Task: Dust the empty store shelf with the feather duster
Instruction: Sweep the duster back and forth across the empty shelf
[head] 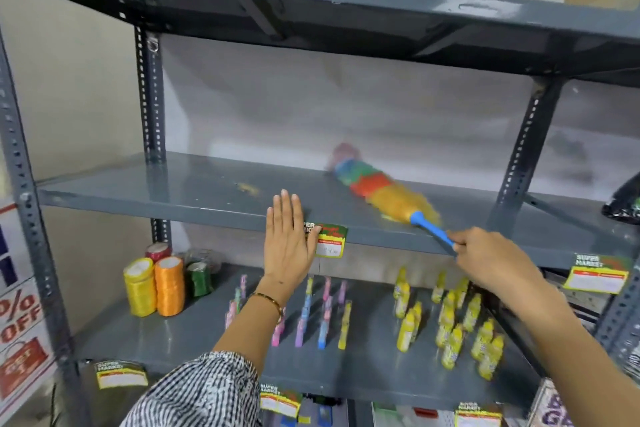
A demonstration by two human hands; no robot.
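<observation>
I read "SUPER MARKET" on the price tag (pixel 596 273) clipped to the shelf edge (pixel 173 210), and "OFF" on the sale poster (pixel 20 333) left of it.

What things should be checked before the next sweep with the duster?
1. Right hand gripping the blue handle: ok.
2. Feather duster head lying on the empty shelf: ok.
3. Left hand out of the duster's way: ok for now, flat and open at the shelf's front edge, left of the duster.
4. Shelf bare of goods: ok, nothing to knock over.
5. Yellowish smudge on the shelf, left of the duster: not ok, not yet cleaned off.
6. Dust left near the back wall: cannot tell, too blurred.
</observation>
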